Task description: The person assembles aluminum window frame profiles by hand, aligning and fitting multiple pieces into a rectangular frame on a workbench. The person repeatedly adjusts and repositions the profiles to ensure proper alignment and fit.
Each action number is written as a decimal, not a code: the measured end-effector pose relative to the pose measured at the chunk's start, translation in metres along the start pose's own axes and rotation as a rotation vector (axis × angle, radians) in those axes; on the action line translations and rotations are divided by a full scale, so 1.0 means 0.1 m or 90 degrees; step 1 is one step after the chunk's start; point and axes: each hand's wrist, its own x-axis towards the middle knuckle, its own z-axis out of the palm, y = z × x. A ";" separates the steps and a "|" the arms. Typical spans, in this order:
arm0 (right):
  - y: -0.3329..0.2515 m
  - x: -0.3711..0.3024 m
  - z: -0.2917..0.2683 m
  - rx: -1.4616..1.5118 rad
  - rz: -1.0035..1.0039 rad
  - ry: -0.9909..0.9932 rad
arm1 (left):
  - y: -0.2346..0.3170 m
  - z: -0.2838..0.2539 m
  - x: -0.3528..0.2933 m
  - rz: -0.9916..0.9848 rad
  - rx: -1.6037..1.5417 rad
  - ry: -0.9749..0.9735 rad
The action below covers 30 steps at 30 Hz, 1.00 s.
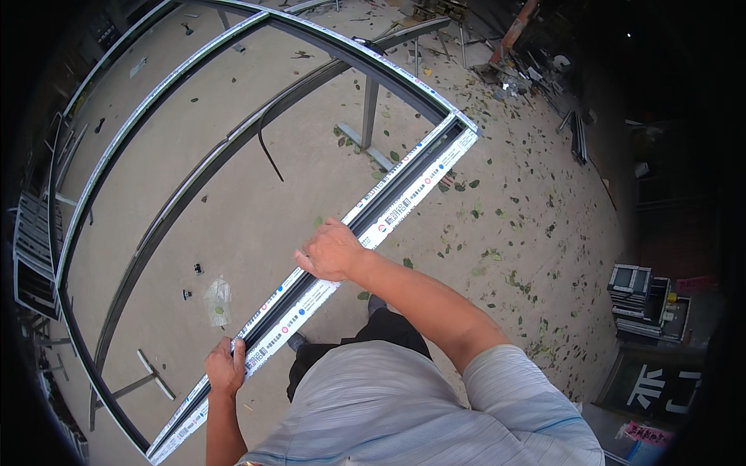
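Observation:
A large metal window frame [406, 203] stretches out in front of me, its bars covered with white printed protective film and a dark channel running along the near rail. My right hand [332, 250] is closed over the middle of that rail, the fingers curled across its far edge. Lower down toward the rail's left end, my left hand [225, 365] grips the same rail, its thumb side on top and some fingers hidden. Beneath the frame's far side runs a long dark support bar [190, 177] on metal legs [371, 113].
Fallen leaves [497, 256] are strewn over the concrete floor at the right. Stacked framed panels [629, 289] stand at the right edge, above a dark signboard [645, 388]. Scrap pieces [517, 81] lie at the back right. More slatted metal pieces [35, 241] are at the far left.

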 end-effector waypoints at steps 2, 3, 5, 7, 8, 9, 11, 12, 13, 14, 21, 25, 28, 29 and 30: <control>0.55 -0.06 -0.33 -0.043 0.041 -0.039 | -0.03 0.02 -0.02 0.003 0.004 0.029; 0.86 -0.10 -0.47 -0.052 0.069 -0.054 | -0.02 0.03 -0.03 -0.004 0.005 0.027; 1.42 -0.14 -0.69 -0.065 0.100 -0.066 | 0.02 0.03 -0.03 -0.027 0.000 0.036; 1.86 -0.16 -0.85 -0.075 0.120 -0.063 | -0.01 0.09 -0.03 -0.044 -0.001 0.050; 1.98 -0.15 -0.89 -0.077 0.115 -0.074 | -0.01 0.12 -0.03 -0.046 -0.001 0.061; 2.10 -0.16 -0.90 -0.075 0.111 -0.089 | 0.11 0.10 0.01 -0.050 -0.001 0.068; 2.25 -0.12 -0.91 -0.072 0.104 -0.101 | 0.35 0.10 0.13 -0.059 0.001 0.044; 2.20 -0.10 -0.92 -0.066 0.099 -0.105 | 0.59 0.07 0.21 -0.063 -0.002 0.022; 2.17 -0.12 -0.90 -0.062 0.095 -0.109 | 0.85 0.06 0.32 -0.065 -0.007 -0.001; 2.22 -0.14 -0.76 -0.068 0.064 -0.018 | 1.13 0.07 0.47 -0.040 -0.004 -0.016; 2.26 -0.30 -0.88 -0.008 0.060 0.073 | 3.53 0.22 1.79 0.099 -0.105 -0.144; 2.40 -0.27 -0.81 0.043 0.003 0.118 | 3.93 0.41 2.10 0.086 -0.099 -0.160; 2.80 -0.28 -0.98 0.046 0.021 0.114 | 3.95 0.45 2.11 0.094 -0.084 -0.154; 2.96 -0.27 -1.05 0.049 0.030 0.107 | 3.93 0.46 2.09 0.099 -0.084 -0.143; 3.12 -0.26 -1.14 0.037 0.053 0.089 | 3.94 0.48 2.10 0.100 -0.078 -0.127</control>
